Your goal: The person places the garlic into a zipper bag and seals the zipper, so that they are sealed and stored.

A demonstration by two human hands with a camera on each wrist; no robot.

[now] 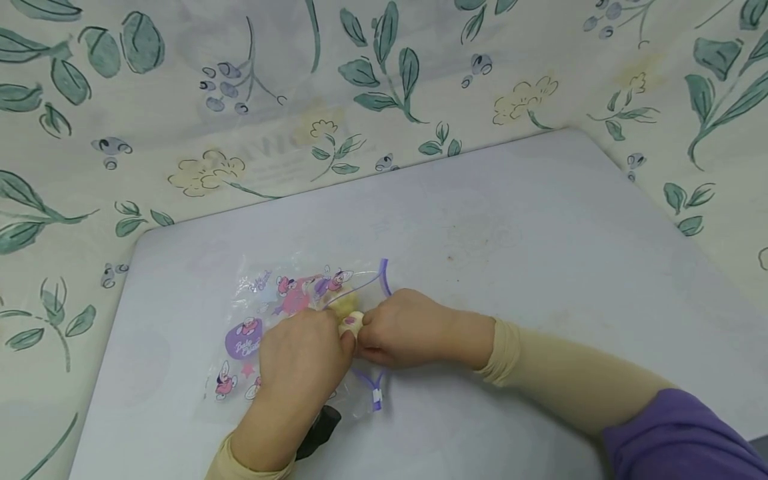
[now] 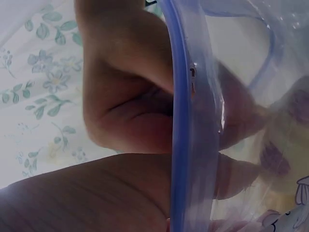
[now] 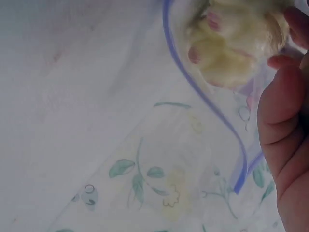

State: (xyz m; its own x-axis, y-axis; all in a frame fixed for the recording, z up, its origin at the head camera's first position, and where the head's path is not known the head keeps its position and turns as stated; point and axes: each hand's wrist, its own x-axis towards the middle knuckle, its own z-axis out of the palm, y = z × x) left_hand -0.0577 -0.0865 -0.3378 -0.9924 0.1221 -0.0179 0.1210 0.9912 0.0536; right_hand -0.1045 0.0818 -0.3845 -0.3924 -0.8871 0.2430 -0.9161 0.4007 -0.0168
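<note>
A clear plastic zip bag [image 1: 243, 300] with pink and purple cartoon prints lies on the table, its purple zip edge [image 2: 180, 121] parted. Pale yellow soft toys with pink spots [image 3: 224, 53] sit at its mouth. My left hand [image 1: 303, 357] bends over the bag, fingers curled on the plastic, thumb beside a toy. From the right, my right hand [image 1: 408, 330] reaches to the mouth and pinches a pale yellow toy [image 1: 352, 323]. Through the plastic in the left wrist view, fingertips meet a toy [image 2: 277, 159]. Parts of both hands' fingers are hidden.
The white table [image 1: 510, 233] meets a cloth with a leaf and flower print [image 1: 384, 87] at the back and sides. A dark piece [image 1: 321, 430] shows by my left wrist. Small brown specks [image 1: 450, 257] dot the table.
</note>
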